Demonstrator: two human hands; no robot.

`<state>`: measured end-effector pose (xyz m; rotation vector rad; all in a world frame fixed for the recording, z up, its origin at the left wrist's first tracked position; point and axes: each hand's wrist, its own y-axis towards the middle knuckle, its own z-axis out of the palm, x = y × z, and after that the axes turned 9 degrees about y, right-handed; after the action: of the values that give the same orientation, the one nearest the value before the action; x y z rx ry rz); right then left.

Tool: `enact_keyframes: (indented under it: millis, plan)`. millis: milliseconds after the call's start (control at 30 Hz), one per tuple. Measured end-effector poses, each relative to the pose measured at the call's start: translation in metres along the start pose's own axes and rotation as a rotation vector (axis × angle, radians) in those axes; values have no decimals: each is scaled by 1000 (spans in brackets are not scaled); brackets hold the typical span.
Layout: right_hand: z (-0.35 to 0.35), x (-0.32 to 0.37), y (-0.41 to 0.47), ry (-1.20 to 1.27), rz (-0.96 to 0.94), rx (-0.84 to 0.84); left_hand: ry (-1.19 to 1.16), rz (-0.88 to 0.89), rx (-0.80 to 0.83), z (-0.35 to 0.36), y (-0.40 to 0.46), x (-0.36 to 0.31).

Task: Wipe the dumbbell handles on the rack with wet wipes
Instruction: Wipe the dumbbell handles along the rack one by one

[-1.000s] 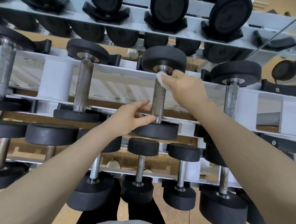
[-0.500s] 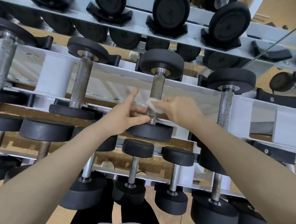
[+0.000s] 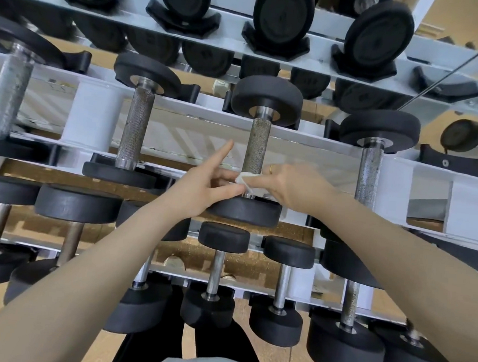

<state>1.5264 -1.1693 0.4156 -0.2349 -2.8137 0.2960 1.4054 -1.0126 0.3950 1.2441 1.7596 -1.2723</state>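
Note:
A black dumbbell lies on the middle shelf of the white rack [image 3: 178, 149], its knurled metal handle [image 3: 258, 145] pointing away from me. My right hand [image 3: 296, 188] holds a small white wet wipe [image 3: 246, 180] wrapped round the near end of that handle, just above the near weight head [image 3: 244, 210]. My left hand [image 3: 204, 187] is at the same spot, thumb and lower fingers touching the wipe and handle base, index finger pointing straight up.
More dumbbells flank it: one to the left [image 3: 136, 129] and one to the right [image 3: 370, 172] on the same shelf. Smaller dumbbells [image 3: 215, 274] sit on the lower shelf, larger heads [image 3: 284, 13] on the top shelf. Wooden floor lies below.
My right hand slid the wipe down the handle from its far end to its near end. My left hand stayed at the handle base and raised its index finger.

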Motion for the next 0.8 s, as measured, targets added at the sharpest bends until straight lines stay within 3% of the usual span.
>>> enact_keyframes:
  millis: [100, 267, 333, 467, 533, 800]
  plan:
    - [-16, -10, 18, -43, 248, 76, 59, -12, 0, -2, -1, -2]
    - [-28, -15, 44, -26, 486, -36, 67, -37, 6, -3, 0, -2]
    - [-32, -7, 43, -19, 492, 29, 64, -46, -10, -3, 1, 0]
    - [-37, 33, 37, -121, 271, 319, 63, -58, -16, -6, 3, 4]
    - [-38, 47, 43, -218, 201, 368, 98, -50, 2, -9, 2, 6]
    - [-59, 16, 77, -350, 501, 269, 130, -64, 108, -22, -1, 16]
